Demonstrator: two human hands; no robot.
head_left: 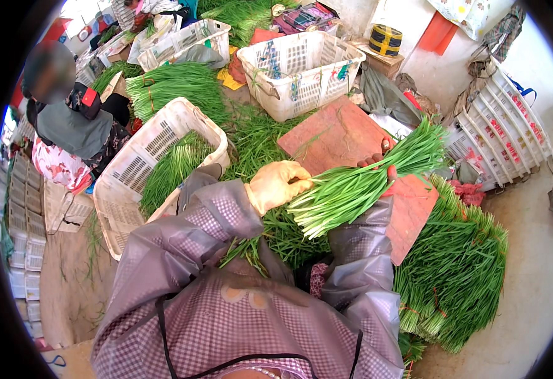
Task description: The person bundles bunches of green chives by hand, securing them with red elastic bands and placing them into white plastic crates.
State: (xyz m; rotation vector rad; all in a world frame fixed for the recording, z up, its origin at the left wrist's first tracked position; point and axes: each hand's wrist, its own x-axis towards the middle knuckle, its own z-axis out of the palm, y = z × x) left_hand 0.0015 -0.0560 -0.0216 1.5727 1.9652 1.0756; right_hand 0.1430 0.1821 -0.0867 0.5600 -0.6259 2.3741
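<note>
A thick bunch of garlic chives (352, 192) is raised before me, pale stem ends toward the lower left and green leaf tips toward the upper right. Around its middle wraps my right hand (385, 165), bare and closed; the bunch hides most of the palm. My left hand (278, 186), in a cream rubber glove, has its fingers pinched together at the stalks on the bunch's left edge. Beneath the bunch is a reddish board (333, 136), partly covered by it. Loose chives (257, 142) lie heaped beyond my left hand and below the bunch.
Tied chive bundles (456, 271) are stacked at my right. A white crate (156, 136) holding chives tilts at my left; another crate (305, 79) stands ahead. Nested crates (497, 126) lean by the right wall. A person (77, 126) sits at the far left near more bundles (175, 91).
</note>
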